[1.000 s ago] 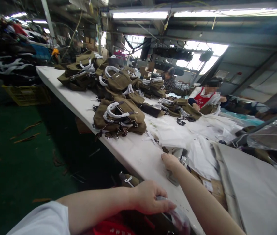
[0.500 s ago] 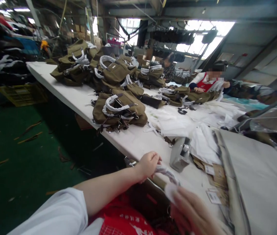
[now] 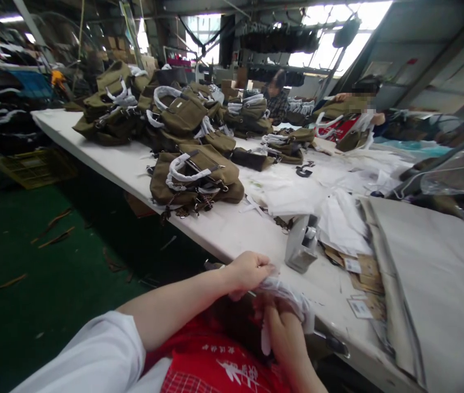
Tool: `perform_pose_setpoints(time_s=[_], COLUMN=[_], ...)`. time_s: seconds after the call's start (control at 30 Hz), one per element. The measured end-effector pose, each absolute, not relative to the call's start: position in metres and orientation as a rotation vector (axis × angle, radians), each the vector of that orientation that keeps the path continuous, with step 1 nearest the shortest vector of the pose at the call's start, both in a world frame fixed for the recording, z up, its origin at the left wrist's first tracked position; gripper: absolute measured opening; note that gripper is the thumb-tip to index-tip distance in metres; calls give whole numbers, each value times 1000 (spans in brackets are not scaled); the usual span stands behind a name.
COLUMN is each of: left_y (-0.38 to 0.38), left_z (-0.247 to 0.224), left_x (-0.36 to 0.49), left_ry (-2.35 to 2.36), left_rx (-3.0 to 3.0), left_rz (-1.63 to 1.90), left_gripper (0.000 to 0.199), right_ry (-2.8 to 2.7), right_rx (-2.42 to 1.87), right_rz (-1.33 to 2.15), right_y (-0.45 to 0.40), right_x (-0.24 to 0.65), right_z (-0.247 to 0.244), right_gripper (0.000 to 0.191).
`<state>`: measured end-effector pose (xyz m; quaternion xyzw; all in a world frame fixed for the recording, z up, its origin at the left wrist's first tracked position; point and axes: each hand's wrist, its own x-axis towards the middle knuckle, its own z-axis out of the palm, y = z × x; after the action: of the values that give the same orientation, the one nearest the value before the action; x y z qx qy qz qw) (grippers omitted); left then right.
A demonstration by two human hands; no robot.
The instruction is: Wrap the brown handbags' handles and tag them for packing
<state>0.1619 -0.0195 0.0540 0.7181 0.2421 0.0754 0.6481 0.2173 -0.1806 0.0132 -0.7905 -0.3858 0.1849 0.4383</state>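
At the near table edge, my left hand point(image 3: 252, 272) is closed on the bag handle point(image 3: 287, 292), which is wrapped in whitish strip material. My right hand point(image 3: 287, 333) reaches beneath that handle with its fingers curled and partly hidden. A loose end of white wrapping strip point(image 3: 265, 337) hangs at the right hand's fingers. Below the handle, the dark olive bag point(image 3: 232, 314) rests against my red apron, mostly covered by my arms. A grey tape dispenser point(image 3: 302, 245) stands on the table just beyond my hands.
Olive bags with white-wrapped handles point(image 3: 197, 177) are piled along the white table point(image 3: 211, 232). White sheets point(image 3: 340, 221) and brown cards with labels point(image 3: 365, 289) lie to the right. Across the table, a co-worker in red point(image 3: 338, 128) handles another bag. A yellow crate point(image 3: 31, 166) stands on the green floor.
My right hand has moved from the right of the handle to underneath it, taking the white strip along. My left hand stays at the handle. The co-worker has raised a bag.
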Motion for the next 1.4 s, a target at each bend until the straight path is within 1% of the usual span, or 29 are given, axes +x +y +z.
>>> perform_pose_setpoints(time_s=[0.1,0.17,0.23,0.3,0.33,0.4,0.47,0.57,0.73,0.9,1.0,1.1,1.17,1.23,1.3,1.33,1.4], left_y=[-14,-14,-17,-23,-26,-32,-37,-41,-41,-42,-43,-45,-46,-45,-45,-44,-45], left_z=[54,57,61,66,68,73,77,82,89,91,87,83,80,79,79,80,82], left_x=[163,164,167,170,171,172,171,165,158,160,162,164,164,165,165,166,166], left_ry=[540,536,501,446,424,386,343,310,319,299,292,275,261,255,268,284,320], left_rx=[1608,1583,1564,1553,1542,1511,1524,1674,1848,1934,1859,1803,1824,1868,1921,1947,1997], left_rz=[218,170,159,214,241,250,244,280,262,281,278,260,274,290,269,246,207], left_gripper=[43,47,51,52,51,47,40,33,32,29,31,29,29,30,30,30,32], right_ry=[-1086,-1353,-1577,-1636,-1617,-1558,-1497,-1413,-1205,-1118,-1140,-1166,-1195,-1298,-1485,-1571,-1652], right_rx=[-1896,-1794,-1732,-1771,-1811,-1876,-1925,-1983,-2099,-2166,-2023,-1802,-1837,-1925,-1924,-1898,-1869], right_rz=[244,34,-84,-99,-85,-80,-93,-2,230,348,482,644,522,202,-93,-183,-214], right_y=[-208,-223,-232,-235,-234,-227,-215,-195,-179,-178,-178,-176,-173,-172,-172,-173,-174], right_x=[201,201,210,227,237,256,271,283,284,287,290,288,283,278,274,273,272], right_z=[16,28,49,74,86,105,113,111,96,95,99,102,100,97,93,91,89], right_gripper=[29,32,37,40,38,28,22,21,35,40,33,34,28,25,22,22,22])
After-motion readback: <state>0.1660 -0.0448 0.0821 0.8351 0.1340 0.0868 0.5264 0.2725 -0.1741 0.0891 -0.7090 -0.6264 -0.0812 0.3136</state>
